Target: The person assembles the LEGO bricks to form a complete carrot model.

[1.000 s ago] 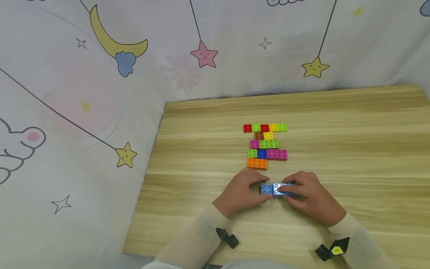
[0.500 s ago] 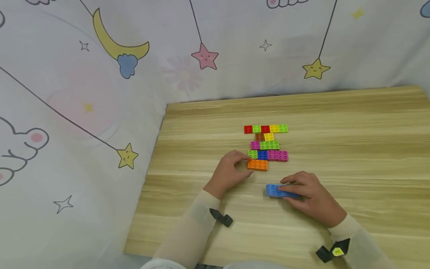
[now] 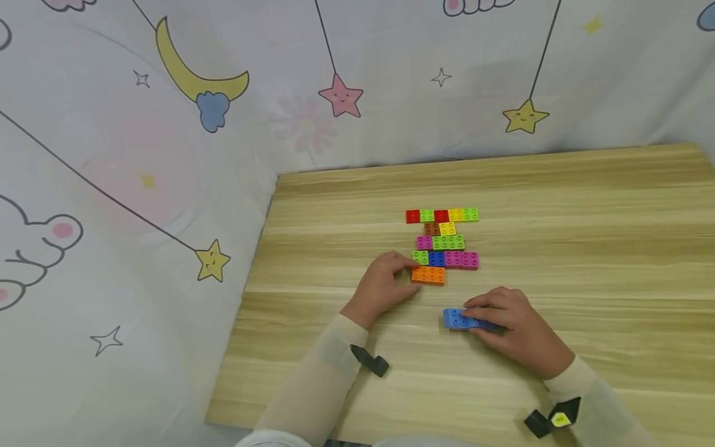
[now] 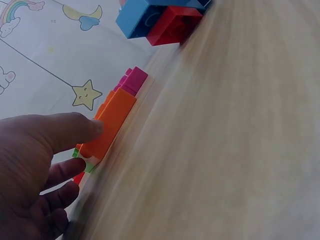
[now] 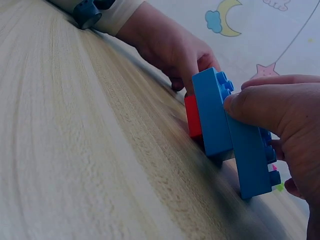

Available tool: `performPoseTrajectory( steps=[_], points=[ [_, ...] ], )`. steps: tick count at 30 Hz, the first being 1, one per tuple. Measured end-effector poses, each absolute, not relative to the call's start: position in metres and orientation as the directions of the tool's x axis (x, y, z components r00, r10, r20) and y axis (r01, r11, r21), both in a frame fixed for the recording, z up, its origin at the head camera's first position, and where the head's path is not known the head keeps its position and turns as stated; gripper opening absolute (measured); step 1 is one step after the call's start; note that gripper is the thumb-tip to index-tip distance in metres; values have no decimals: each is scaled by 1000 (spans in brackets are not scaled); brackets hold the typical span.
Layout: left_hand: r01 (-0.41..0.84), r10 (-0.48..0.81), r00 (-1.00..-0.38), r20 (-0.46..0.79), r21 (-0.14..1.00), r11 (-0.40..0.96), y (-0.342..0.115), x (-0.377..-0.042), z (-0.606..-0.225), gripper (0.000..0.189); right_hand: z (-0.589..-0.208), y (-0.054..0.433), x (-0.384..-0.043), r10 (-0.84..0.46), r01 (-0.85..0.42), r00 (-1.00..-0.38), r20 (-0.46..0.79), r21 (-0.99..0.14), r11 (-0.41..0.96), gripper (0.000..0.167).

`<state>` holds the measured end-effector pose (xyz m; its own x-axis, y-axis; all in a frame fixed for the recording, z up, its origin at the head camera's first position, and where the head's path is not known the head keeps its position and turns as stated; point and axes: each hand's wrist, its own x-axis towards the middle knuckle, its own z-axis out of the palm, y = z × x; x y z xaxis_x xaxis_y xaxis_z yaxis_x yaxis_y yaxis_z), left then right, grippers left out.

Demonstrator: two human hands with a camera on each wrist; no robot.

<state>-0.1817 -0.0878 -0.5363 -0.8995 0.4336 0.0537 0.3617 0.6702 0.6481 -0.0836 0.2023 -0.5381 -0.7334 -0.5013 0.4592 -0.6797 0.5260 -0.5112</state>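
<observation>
Rows of small bricks [image 3: 448, 243] lie on the wooden table [image 3: 318, 230], going away from me toward twelve o'clock. The orange brick [image 3: 429, 275] makes the closest row, at the six o'clock end. My left hand [image 3: 380, 287] is beside it at nine o'clock. Its thumb and pointing finger curl round that end, about as far apart as the brick is wide, but I can't tell how hard they squeeze. My right hand [image 3: 518, 332] grips some blue bricks [image 3: 455, 319] at five o'clock from the orange one, with my thumb on one side and fingers on the other. I think this step is getting hold of the orange brick, with the blue ones held ready. The next move, I guess, needs a gentle pinch on the left, so the other rows don't get bumped, and a steady grip on the right. From up at my head I see only blue in my right hand. Both wrist views show a red brick [image 4: 175, 25] tucked under the blue. The right wrist view also shows two blue pieces, one poking out past the other.
</observation>
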Motion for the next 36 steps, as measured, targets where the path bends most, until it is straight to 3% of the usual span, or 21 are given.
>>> performPoseTrajectory(
  steps=[5, 14, 26, 31, 36],
  points=[
    [360, 430, -902, 44, 628, 690, -85, -182, -536, 34, -537, 202, -83, -492, -658, -753, 437, -515, 550, 47],
    [344, 417, -908, 43, 644, 684, -85, -182, -540, 31, -531, 204, -80, -429, -540, -841, 329, -552, 635, 58],
    [270, 386, -921, 60, 812, 517, -95, -167, -532, 25, -529, 204, -79, -431, -551, -834, 343, -535, 640, 47],
    [372, 507, -849, 147, 848, 377, -93, -156, -524, 26, -528, 204, -79, -423, -545, -839, 343, -538, 643, 45],
    [474, 626, -758, 185, 815, 333, -92, -148, -522, 28, -530, 204, -80, -413, -527, -850, 327, -549, 649, 44]
  ],
)
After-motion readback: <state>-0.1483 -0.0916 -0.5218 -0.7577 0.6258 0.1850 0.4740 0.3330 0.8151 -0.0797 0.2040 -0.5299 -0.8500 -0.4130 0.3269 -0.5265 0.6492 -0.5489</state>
